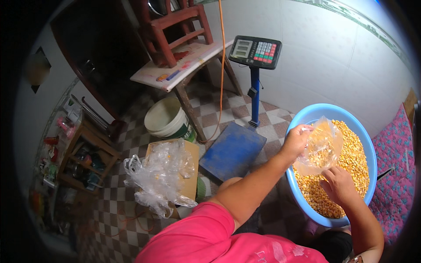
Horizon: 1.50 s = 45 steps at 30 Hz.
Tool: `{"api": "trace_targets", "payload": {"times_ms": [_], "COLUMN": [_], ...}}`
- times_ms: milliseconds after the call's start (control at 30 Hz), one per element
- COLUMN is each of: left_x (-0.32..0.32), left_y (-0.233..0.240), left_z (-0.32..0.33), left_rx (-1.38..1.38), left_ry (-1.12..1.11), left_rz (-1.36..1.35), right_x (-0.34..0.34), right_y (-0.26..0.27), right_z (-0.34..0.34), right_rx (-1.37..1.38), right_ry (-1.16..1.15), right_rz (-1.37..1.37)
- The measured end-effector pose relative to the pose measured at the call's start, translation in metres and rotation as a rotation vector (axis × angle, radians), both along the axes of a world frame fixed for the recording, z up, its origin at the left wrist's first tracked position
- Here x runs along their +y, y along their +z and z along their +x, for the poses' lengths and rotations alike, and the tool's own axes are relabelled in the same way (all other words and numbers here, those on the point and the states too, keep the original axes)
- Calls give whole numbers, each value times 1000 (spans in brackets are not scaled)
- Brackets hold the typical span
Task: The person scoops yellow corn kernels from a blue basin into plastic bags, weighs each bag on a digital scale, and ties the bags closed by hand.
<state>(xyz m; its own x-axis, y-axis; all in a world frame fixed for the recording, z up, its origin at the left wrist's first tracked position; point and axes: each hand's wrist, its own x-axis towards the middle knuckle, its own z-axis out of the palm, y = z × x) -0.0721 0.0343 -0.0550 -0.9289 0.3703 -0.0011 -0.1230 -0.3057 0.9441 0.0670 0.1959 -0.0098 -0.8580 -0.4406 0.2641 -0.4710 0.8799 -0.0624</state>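
A clear plastic bag (pixel 324 149) hangs with its mouth spread over a large blue plastic tub (pixel 332 107). Dried corn kernels (pixel 355 161) cover the inside of the tub, and yellow shows through the thin film of the bag. My left hand (pixel 296 141) grips the bag's rim on its left side. At the bag's lower edge, the fingertips of my right hand (pixel 338 185) pinch the film, with the palm above the kernels. Whether kernels lie inside the bag is hard to tell.
A blue platform scale (pixel 233 151) with a keypad display (pixel 255 52) stands left of the tub. Crumpled plastic bags (pixel 164 171) cover a cardboard box (pixel 192 154). Behind are a white bucket (pixel 166 118), a table (pixel 197 67) bearing a red chair (pixel 179 24), and a hanging orange cord (pixel 222 65).
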Motion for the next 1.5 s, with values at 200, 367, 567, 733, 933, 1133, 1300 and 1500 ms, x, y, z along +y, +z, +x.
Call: {"api": "trace_targets", "payload": {"times_ms": [200,367,567,733,933,1133,1300,1500], "left_x": [8,3,1,7,-2,-4,-4,-11], "left_y": [-3,-4,-2,-18,5,14,22,17], "left_z": [4,9,16,1,9,16,22,17], "left_rx": [27,39,78,86,35,-37,-29,-76], "left_ry": [-28,-13,3,-1,-13,-36,-34,-61], "left_rz": [14,-18,-8,118,67,61,86,147], "right_x": [20,25,26,34,44,25,-17,-19], "right_y": [-43,-56,-43,-24,-8,35,22,-24], "right_z": [18,21,27,21,12,-6,-71,-111], "right_rx": [-34,-181,-191,-289,-335,-257,-244,-187], "right_ry": [-140,-285,-286,-344,-331,-224,-188,-231], "right_rz": [15,65,-22,-83,-295,-436,-513,-384]}}
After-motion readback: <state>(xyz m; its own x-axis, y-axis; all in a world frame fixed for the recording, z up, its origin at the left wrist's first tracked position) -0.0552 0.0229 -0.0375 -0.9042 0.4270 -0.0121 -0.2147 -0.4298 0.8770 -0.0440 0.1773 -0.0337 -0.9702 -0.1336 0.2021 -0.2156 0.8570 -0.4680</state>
